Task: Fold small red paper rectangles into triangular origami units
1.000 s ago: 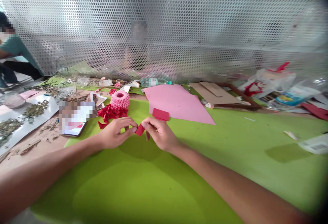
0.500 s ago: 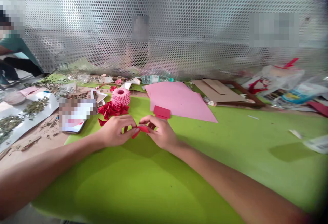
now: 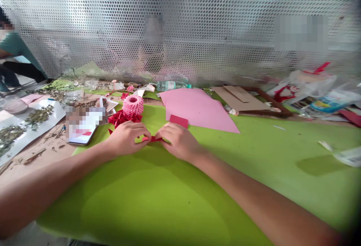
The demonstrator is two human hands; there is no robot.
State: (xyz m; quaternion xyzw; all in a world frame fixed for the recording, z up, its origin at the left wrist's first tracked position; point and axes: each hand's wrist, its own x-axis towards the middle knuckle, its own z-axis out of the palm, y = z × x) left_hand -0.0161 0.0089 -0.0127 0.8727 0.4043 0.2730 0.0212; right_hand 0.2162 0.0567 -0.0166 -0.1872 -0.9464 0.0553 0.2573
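Observation:
Both hands meet over the green sheet [image 3: 141, 201], pinching a small folded piece of red paper [image 3: 152, 139] between them. My left hand [image 3: 126, 139] holds its left end and my right hand [image 3: 179, 141] its right end, and the fingers hide most of it. Just beyond my right hand lies a red paper rectangle [image 3: 178, 121], on the edge of a large pink paper sheet [image 3: 197, 110]. Beyond my left hand is a heap of folded red paper units [image 3: 122, 118], below a pink folded-paper model [image 3: 133, 105].
A phone [image 3: 81, 126] with a blurred screen lies left of my hands, near a white sheet with dried leaves [image 3: 28, 122]. Cardboard pieces [image 3: 239, 99], a plastic bottle [image 3: 169, 85] and plastic bags [image 3: 301, 84] lie behind. A perforated metal screen [image 3: 180, 32] stands beyond; a person [image 3: 14, 47] is far left.
The red piece, first held up at an angle, now lies flatter and folded between my hands. My hands have drawn closer together and now partly cover the red rectangle's near side.

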